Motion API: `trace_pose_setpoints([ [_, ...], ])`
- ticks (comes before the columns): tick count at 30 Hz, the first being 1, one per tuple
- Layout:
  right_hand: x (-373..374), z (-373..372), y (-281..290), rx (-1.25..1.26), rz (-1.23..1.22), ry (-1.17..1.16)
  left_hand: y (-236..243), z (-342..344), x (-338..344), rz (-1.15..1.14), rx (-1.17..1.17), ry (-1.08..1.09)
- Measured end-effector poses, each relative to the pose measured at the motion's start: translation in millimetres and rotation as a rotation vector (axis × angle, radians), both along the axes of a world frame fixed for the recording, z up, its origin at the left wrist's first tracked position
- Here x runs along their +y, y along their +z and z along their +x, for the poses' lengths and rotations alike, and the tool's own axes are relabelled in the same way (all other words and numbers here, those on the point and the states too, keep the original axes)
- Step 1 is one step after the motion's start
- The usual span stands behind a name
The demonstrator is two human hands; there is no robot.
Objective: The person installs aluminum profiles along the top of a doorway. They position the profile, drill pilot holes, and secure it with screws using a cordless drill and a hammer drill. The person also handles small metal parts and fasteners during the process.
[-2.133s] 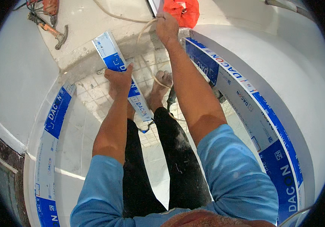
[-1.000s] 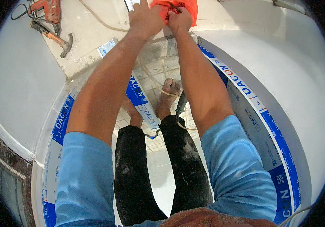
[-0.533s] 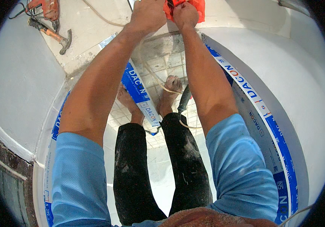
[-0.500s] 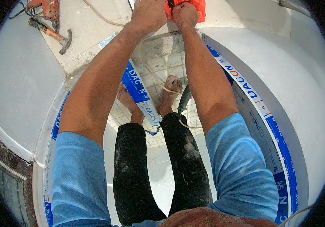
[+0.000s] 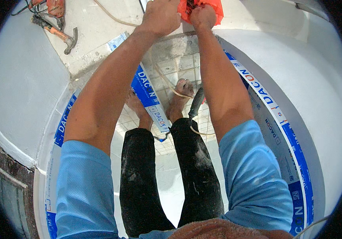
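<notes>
One bag (image 5: 217,12), one hammer (image 5: 58,34), one drill (image 5: 55,8), seemingly three blue-white strips (image 5: 144,85).

Your left arm (image 5: 111,83) and right arm (image 5: 224,79) stretch forward; your left hand (image 5: 161,18) and right hand (image 5: 203,18) sit near each other, backs up, fingertips mostly hidden.

Bright overall, source out of view — pale right wall (image 5: 298,67), and the floor (image 5: 173,201) between the trouser legs nearly blown out. Soft grey shadow on the ledge (image 5: 254,18) at upper right. Black trousers (image 5: 139,179) lose most detail except the pale smudges; bag (image 5: 215,11) strongly saturated red, dark inside. Hammer (image 5: 61,35) reads fairly clear. Fisheye bends the right strip (image 5: 276,109) into an arc — corners black, speckled with noise.
</notes>
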State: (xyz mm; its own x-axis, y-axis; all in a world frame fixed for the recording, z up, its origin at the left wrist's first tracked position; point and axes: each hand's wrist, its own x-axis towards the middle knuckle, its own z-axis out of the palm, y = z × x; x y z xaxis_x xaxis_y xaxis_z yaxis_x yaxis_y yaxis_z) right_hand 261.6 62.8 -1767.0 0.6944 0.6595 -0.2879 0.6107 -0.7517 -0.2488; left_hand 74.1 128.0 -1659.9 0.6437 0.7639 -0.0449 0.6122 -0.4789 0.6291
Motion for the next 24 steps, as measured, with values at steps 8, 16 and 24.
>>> trace_pose_setpoints([
  [8,-13,-19,65,0.091,0.208,-0.164,16,-4,-1,0.015,-0.051,0.073],
  [16,-19,-25,99,0.614,0.572,-0.615,39,11,-34,-0.034,-0.196,0.288],
  [24,-36,-65,208,1.163,0.718,-0.837,54,17,-56,-1.592,-0.980,0.505],
])
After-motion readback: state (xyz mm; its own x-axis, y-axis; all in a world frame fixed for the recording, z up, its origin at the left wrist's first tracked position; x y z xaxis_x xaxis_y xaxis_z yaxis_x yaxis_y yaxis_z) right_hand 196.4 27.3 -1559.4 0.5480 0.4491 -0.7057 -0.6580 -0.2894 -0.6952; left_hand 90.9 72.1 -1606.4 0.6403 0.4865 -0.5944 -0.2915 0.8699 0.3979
